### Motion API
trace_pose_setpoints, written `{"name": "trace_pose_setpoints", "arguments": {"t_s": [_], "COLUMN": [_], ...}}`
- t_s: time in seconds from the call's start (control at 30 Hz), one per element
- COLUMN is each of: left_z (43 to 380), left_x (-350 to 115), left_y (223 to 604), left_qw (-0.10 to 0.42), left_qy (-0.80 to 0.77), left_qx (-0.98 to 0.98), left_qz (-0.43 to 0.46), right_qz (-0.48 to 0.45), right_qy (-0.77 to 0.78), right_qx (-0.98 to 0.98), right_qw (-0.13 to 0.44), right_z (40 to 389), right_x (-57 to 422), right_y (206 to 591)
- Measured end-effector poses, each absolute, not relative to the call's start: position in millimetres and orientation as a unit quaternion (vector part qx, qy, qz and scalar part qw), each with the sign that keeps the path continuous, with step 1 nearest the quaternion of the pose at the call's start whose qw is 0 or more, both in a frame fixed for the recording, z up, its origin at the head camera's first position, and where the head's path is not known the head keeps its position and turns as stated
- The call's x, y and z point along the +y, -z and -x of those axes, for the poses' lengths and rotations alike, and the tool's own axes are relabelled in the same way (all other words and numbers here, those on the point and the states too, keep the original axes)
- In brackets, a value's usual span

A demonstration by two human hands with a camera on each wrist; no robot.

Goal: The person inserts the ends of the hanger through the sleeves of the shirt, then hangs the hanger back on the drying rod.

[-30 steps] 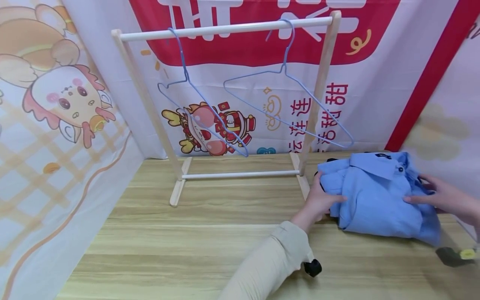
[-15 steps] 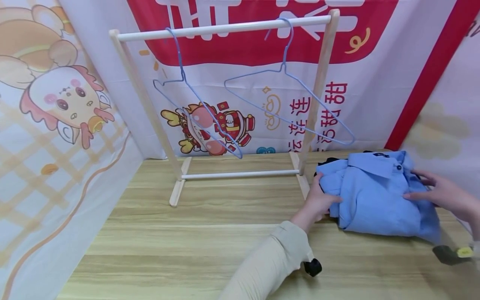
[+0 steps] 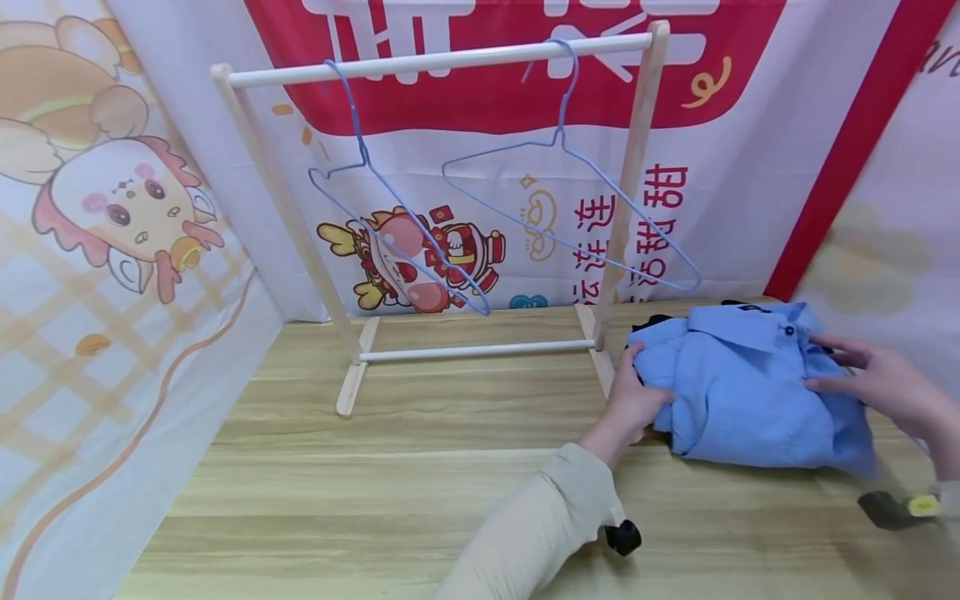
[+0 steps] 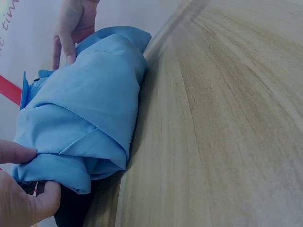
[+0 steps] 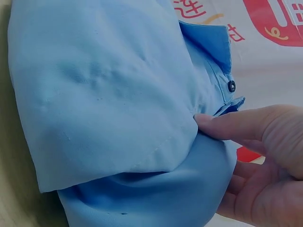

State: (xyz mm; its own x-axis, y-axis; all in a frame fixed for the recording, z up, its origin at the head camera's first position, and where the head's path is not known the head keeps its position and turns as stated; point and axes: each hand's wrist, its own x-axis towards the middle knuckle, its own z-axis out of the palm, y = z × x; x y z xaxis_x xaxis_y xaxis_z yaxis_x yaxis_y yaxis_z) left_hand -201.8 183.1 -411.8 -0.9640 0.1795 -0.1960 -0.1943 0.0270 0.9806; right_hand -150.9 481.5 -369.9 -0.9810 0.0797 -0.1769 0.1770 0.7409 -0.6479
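A folded light-blue shirt (image 3: 757,408) with a collar and a dark button lies at the right of the table, its collar toward the back. My left hand (image 3: 633,400) pinches its left edge, thumb on one side and fingers on the other, as the left wrist view also shows. Black cloth (image 4: 73,208) peeks out beneath the shirt there. At the opposite edge, my right hand (image 3: 888,387) grips the shirt near the collar. Its thumb (image 5: 213,125) presses on a fold while the other fingers curl behind, partly hidden.
A wooden rack (image 3: 633,167) with a white top rail (image 3: 450,60) stands at the back, left of the shirt. Two blue wire hangers hang from it, a left hanger (image 3: 364,158) and a right hanger (image 3: 510,148). Printed cloth (image 3: 735,208) backs the table (image 3: 337,500).
My right hand has shifted slightly up the shirt's right edge toward the collar. The left hand keeps its pinch, and the head view has drifted a little.
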Motion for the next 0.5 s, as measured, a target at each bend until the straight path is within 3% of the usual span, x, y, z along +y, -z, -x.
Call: {"name": "trace_pose_setpoints", "arguments": {"t_s": [0.5], "left_z": [199.0], "left_x": [173.4], "left_y": [402.3], "left_qw": [0.130], "left_qy": [-0.688], "left_qx": [0.713], "left_qz": [-0.035], "right_qz": [-0.058], "right_qy": [0.336], "right_qx": [0.938], "right_qw": [0.069], "right_z": [147.2], "right_x": [477.3], "right_y": [366.5]}}
